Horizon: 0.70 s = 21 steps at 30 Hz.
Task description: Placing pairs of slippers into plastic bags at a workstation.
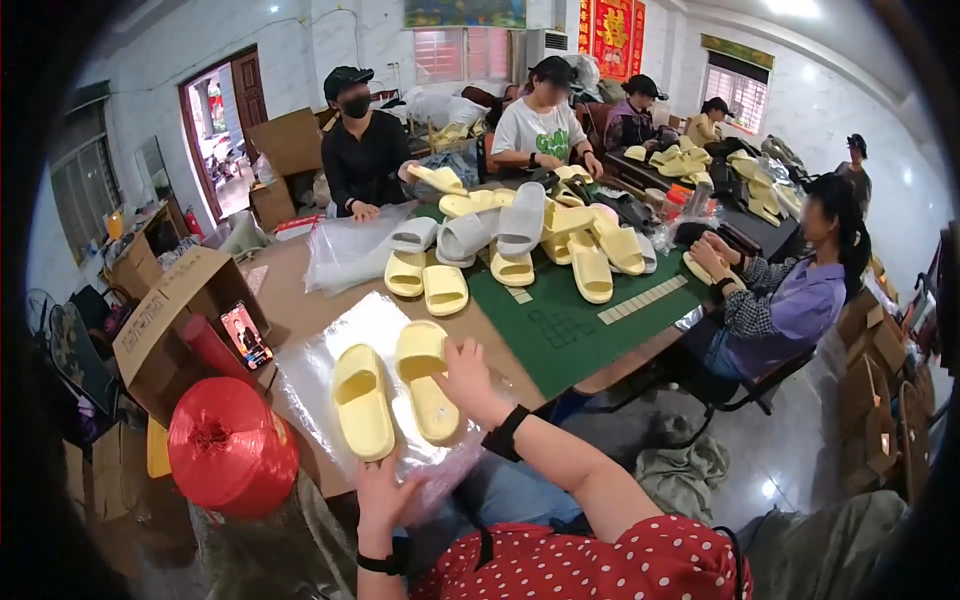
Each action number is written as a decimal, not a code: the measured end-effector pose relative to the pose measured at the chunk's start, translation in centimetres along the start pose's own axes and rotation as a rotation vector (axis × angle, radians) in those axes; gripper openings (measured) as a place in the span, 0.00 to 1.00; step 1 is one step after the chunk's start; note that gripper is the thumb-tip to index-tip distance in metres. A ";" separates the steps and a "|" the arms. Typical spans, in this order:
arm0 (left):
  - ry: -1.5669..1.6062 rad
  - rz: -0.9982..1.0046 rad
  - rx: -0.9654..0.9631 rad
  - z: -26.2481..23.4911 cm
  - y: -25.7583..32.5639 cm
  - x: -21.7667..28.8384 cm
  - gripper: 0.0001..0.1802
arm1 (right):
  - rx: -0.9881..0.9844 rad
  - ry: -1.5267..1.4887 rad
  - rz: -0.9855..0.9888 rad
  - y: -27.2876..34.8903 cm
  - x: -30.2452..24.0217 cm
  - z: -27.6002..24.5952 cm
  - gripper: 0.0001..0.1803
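Observation:
A pair of pale yellow slippers lies side by side on clear plastic bags in front of me, toes pointing away. At the heel of the left slipper (362,405) is my left hand (385,492), its fingertips touching the heel edge and its thumb spread apart. My right hand (474,384) grips the right slipper (424,350) by its outer side, the thumb over the footbed. Some of the right fingers are hidden along the slipper's edge. Beneath the pair, the shiny clear plastic bags (312,385) reach the table's near edge.
Yellow and grey slippers (520,220) are heaped ahead on the table, partly on a green mat (560,345). At left stand a red twine roll (232,450), a cardboard box (170,320) and a propped phone (246,335). A co-worker (790,290) sits right; others work across the table.

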State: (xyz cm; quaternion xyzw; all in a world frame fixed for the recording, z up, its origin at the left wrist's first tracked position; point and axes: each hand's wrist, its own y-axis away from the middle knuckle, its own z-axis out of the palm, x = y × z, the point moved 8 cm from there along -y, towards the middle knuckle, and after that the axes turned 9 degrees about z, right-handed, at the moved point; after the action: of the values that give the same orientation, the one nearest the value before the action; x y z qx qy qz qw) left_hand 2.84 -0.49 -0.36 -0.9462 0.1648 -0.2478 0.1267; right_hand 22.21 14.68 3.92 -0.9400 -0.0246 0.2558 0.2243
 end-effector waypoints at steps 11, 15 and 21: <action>-0.024 0.035 0.030 -0.7 -0.4 0.8 0.39 | -0.180 -0.093 -0.095 2.5 -7.0 -0.4 0.48; -0.042 0.052 0.024 -0.6 -0.4 1.1 0.38 | -0.231 -0.115 -0.037 3.8 -8.0 1.2 0.41; -0.064 -0.012 -0.045 -0.2 -0.2 0.9 0.37 | -0.240 -0.050 -0.022 3.5 -8.3 2.7 0.41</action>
State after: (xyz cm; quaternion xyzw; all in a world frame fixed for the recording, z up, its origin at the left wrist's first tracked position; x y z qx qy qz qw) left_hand 3.51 -0.64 0.30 -0.9572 0.1605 -0.2146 0.1089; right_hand 13.48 11.26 4.23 -0.9531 -0.0708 0.2719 0.1121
